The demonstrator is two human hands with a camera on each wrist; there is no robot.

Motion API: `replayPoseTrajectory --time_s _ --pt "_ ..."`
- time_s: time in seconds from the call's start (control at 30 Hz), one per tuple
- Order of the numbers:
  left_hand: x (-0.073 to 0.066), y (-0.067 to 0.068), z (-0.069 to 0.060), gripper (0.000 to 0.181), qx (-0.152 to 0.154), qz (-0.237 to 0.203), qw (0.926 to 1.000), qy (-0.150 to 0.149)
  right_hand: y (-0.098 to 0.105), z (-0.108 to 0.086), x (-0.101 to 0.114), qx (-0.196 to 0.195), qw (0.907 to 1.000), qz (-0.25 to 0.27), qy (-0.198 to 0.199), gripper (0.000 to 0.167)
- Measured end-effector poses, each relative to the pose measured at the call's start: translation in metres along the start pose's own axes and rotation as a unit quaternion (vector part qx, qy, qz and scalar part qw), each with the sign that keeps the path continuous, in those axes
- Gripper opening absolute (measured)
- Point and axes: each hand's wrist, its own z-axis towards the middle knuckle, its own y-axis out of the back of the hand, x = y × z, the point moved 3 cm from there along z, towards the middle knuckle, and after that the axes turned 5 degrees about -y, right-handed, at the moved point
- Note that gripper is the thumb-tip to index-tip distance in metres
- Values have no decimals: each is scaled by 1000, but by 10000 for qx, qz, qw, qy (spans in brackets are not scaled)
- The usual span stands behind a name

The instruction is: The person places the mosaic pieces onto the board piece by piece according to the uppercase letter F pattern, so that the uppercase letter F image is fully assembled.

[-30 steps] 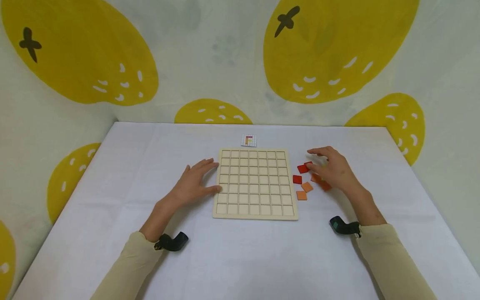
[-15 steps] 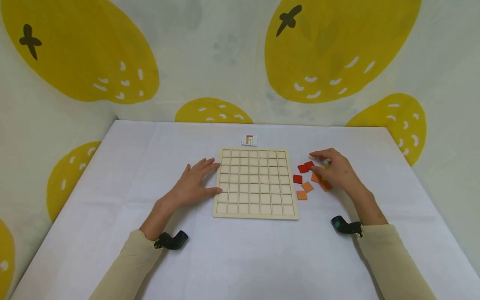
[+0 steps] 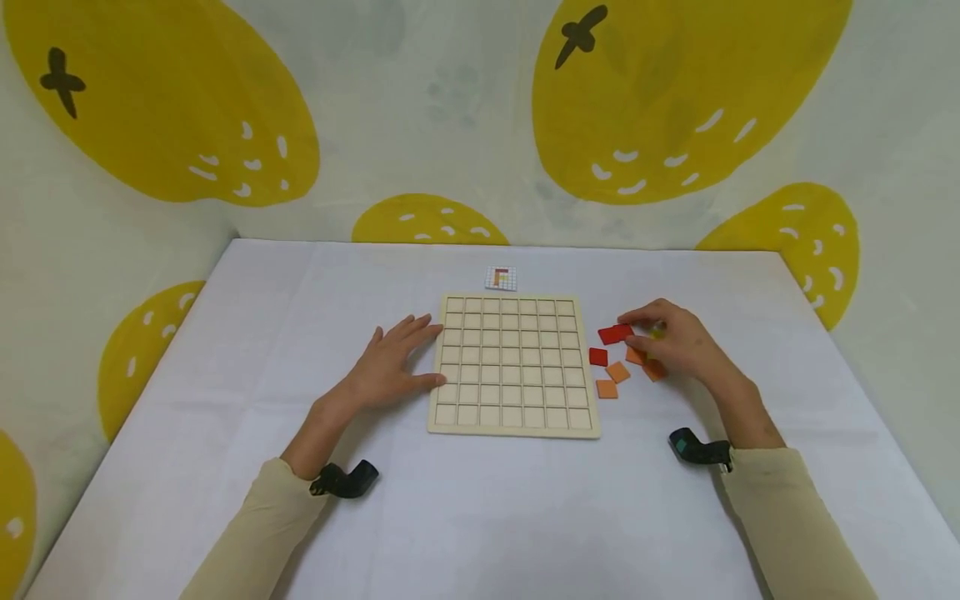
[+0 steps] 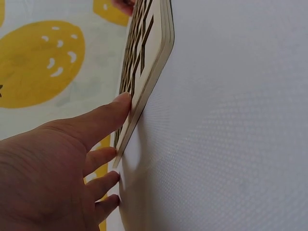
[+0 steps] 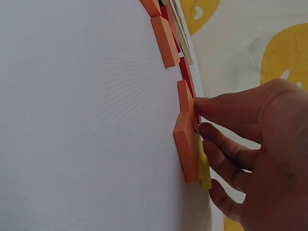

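The red, flat square tile (image 3: 622,332) is lying on the white cloth-covered table (image 3: 487,517), near the right edge of the pale wooden grid board (image 3: 512,374). The right hand (image 3: 675,337) is pinching it: thumb and forefinger seem to be pressing on opposite edges, though the right wrist view is not showing the contact clearly. A second red tile (image 3: 607,336) is touching it on the board side, and a third red tile (image 3: 597,357) is lying just beside the board.

Flat orange square tiles (image 3: 618,372) are lying nearer the person, and a yellow flat piece (image 5: 204,166) is showing partly hidden near the right hand's fingers. The left hand (image 3: 386,367) is holding its thumb and fingers spread apart, the thumb resting on the board's left edge. A small white printed card (image 3: 501,278) is lying just beyond the far edge.

The step in hand is probably taking up one red tile. The next move seems to be calling for a clean lift, separating that tile from its neighbour, with the left hand steadying the board.
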Motion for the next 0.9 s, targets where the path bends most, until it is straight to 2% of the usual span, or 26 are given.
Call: replayPoseTrajectory --time_s 0.4,0.67,0.9 --pt "0 0 0 83 12 -49 10000 7 2 4 2 141 9995 -95 -266 40" --pt "-1 -1 0 83 23 -62 10000 26 0 6 -1 -50 9999 -88 -114 36" --pt "-1 -1 -1 84 16 -62 10000 28 -1 5 4 -146 9998 82 -89 41"
